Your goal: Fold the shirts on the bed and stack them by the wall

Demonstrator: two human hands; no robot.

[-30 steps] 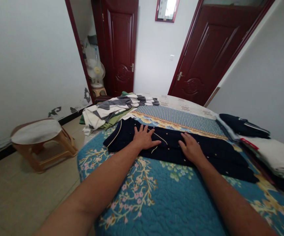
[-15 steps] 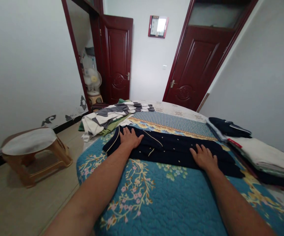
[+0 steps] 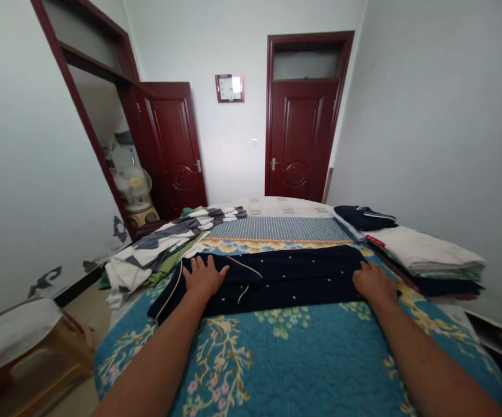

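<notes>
A dark navy garment with small pale dots and cream piping lies folded in a long strip across a blue floral quilt. My left hand rests flat near its left end, fingers spread on the cloth beside the piping. At the right end, my right hand has its fingers curled on the garment's edge, gripping the fabric; the fingertips are partly hidden.
Rumpled striped and green clothes lie at the bed's left. Folded clothes are stacked at the right. A stool stands on the floor at left. Beyond the bed are two red doors.
The view has turned to the right and tilted up. My right hand has moved to the garment's right end and closed there. My left hand stays flat on the cloth.
</notes>
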